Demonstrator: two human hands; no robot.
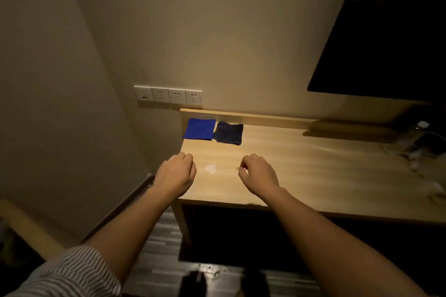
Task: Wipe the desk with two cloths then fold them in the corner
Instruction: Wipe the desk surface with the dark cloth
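Note:
Two folded cloths lie side by side in the far left corner of the wooden desk: a bright blue cloth on the left and a dark grey cloth touching its right side. My left hand hovers over the desk's left edge, fingers curled, holding nothing. My right hand hangs over the desk a little to the right, fingers also curled and empty. Both hands are well short of the cloths.
A row of wall sockets sits above the corner. A dark TV screen hangs at the upper right. A clear bottle and white cables crowd the desk's right end. A low wooden backboard runs along the wall.

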